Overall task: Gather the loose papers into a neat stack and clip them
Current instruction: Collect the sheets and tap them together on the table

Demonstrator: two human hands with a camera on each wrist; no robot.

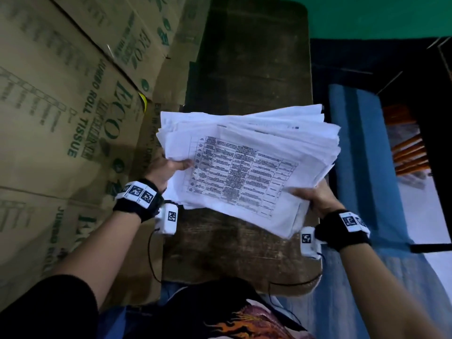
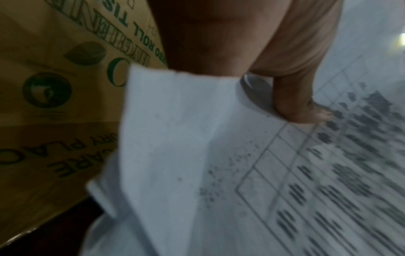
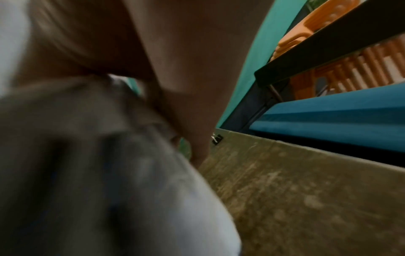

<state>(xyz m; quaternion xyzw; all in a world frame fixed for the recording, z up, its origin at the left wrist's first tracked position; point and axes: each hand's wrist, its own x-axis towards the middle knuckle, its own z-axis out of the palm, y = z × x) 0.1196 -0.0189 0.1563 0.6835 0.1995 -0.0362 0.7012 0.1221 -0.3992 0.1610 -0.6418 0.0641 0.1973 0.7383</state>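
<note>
An untidy stack of white papers (image 1: 244,167) is lifted above the dark wooden table (image 1: 244,69), its sheets fanned out and misaligned. The top sheet carries a printed grid. My left hand (image 1: 168,167) grips the stack's left edge, and in the left wrist view the thumb (image 2: 302,110) presses on the printed sheet (image 2: 197,155). My right hand (image 1: 313,195) grips the near right corner, with its fingers hidden under the sheets. The right wrist view is blurred: it shows the hand (image 3: 175,69) over the papers' underside (image 3: 109,190). A small black clip-like object (image 3: 217,139) lies on the table (image 3: 306,199).
Large cardboard boxes (image 1: 61,106) printed "jumbo roll tissue" stand along the table's left side. To the right lie a blue cushion (image 1: 362,155) and a black frame with orange slats (image 1: 411,155). A green wall (image 1: 379,15) is at the back.
</note>
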